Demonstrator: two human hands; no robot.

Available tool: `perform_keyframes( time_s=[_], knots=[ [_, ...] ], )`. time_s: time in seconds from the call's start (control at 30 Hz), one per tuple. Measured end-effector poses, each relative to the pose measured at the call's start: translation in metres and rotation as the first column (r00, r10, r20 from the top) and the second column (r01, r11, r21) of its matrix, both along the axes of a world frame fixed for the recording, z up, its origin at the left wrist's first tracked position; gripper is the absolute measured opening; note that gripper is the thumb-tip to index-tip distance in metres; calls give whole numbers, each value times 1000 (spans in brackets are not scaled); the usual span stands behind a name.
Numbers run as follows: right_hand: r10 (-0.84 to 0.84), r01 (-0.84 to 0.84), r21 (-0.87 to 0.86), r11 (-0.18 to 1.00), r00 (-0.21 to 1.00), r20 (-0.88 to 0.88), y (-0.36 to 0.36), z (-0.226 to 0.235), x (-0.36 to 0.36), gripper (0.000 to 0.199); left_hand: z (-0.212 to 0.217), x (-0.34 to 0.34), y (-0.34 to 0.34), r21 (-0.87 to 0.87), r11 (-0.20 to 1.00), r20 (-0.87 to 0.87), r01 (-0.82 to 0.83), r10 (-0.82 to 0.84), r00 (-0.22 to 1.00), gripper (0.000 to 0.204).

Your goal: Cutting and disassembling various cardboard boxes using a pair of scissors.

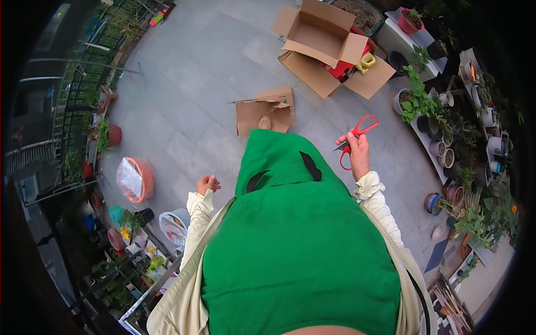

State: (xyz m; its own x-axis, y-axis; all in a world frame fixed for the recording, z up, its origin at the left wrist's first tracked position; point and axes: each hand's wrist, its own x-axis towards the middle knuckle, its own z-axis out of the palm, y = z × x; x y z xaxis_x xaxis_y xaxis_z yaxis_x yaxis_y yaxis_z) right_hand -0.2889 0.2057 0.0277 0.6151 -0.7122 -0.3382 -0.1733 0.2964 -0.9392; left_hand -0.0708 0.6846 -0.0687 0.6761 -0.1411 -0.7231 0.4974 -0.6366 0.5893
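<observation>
My right hand (359, 151) is closed around a pair of scissors (365, 124) with red handles. One handle loop sticks up beyond the fingers, the other hangs below, and the dark blades point to the left. Off to the left, my left hand (208, 183) hangs with loosely bent fingers and no visible object in it. A torn piece of brown cardboard (248, 114) lies on the floor ahead of me, with the tip of a tan shoe (264, 122) on it. My green apron (301, 234) covers the middle of the view.
Open cardboard boxes (318, 34) stand stacked at the far right, with a yellow jug (365, 63) in the lower one. Potted plants (419, 95) line shelves along the right. An orange tub (146, 180) and a white bucket (174, 226) stand at the left, near railings.
</observation>
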Motion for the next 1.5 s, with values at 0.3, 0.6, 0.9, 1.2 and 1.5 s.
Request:
perform_keyframes(
  time_s=[0.3,0.6,0.9,1.2,1.5],
  knots=[
    [-34,34,9,999,997,-76,-3,-2,38,16,-38,35,-22,-18,1000,-101,0,-2,995,27],
    [139,-138,18,990,988,-63,5,-3,215,17,-68,92,11,-2,995,-235,-101,97,967,25],
    [301,-299,36,954,949,-93,38,4,385,18,-75,206,59,-3,943,-339,-334,313,887,27],
    [237,-229,76,971,962,-132,40,10,414,18,-73,249,49,-30,913,-343,-406,372,863,27],
    [280,-276,56,959,956,-87,24,19,449,18,-82,259,36,24,941,-402,-336,317,859,25]
  ],
)
